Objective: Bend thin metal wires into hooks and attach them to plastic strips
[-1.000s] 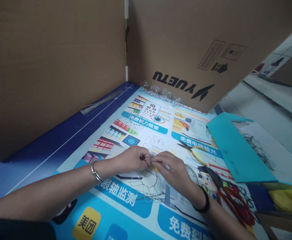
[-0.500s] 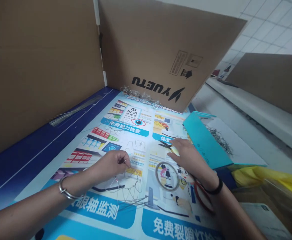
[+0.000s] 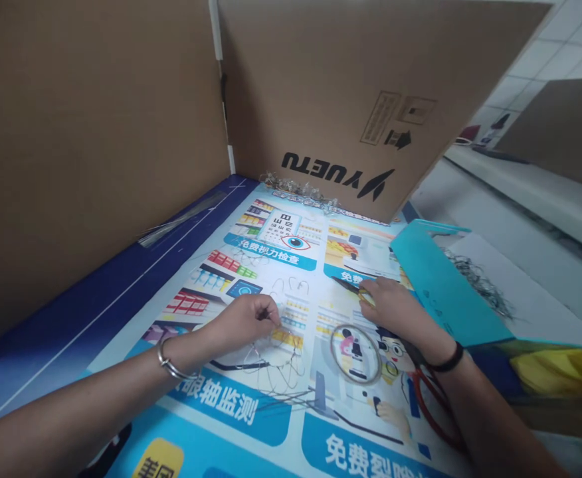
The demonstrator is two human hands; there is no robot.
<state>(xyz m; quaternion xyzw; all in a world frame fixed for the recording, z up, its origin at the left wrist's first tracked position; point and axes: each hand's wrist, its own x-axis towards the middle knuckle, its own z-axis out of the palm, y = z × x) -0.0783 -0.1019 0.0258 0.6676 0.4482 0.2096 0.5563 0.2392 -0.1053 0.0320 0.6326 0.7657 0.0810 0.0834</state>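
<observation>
My left hand [image 3: 251, 320] is closed in a pinch on a thin wire piece, with a bent wire shape [image 3: 276, 365] spreading below the fingers onto the printed sheet. My right hand [image 3: 395, 309] curls over pliers [image 3: 349, 286], gripping them just behind the dark pointed jaws. Their red handles [image 3: 438, 408] show beneath the wrist. Left of that wrist lies a grey ring [image 3: 331, 358], apparently coiled wire. Small bent wire hooks [image 3: 291, 285] lie beyond my left hand. Several straight wires [image 3: 291, 400] rest nearer to me.
Tall cardboard walls [image 3: 96, 119] stand at left and back [image 3: 321, 86]. Tangled wire pieces [image 3: 301, 191] lie along the back wall. A turquoise open box [image 3: 430, 285] at right contains a wire heap [image 3: 480, 282]. Yellow material [image 3: 560, 372] sits at far right. Straight strands [image 3: 181, 218] lie at left.
My right hand has come down and its fingers have closed over the pliers. My left hand keeps its pinch on the wire. The whole view has shifted slightly.
</observation>
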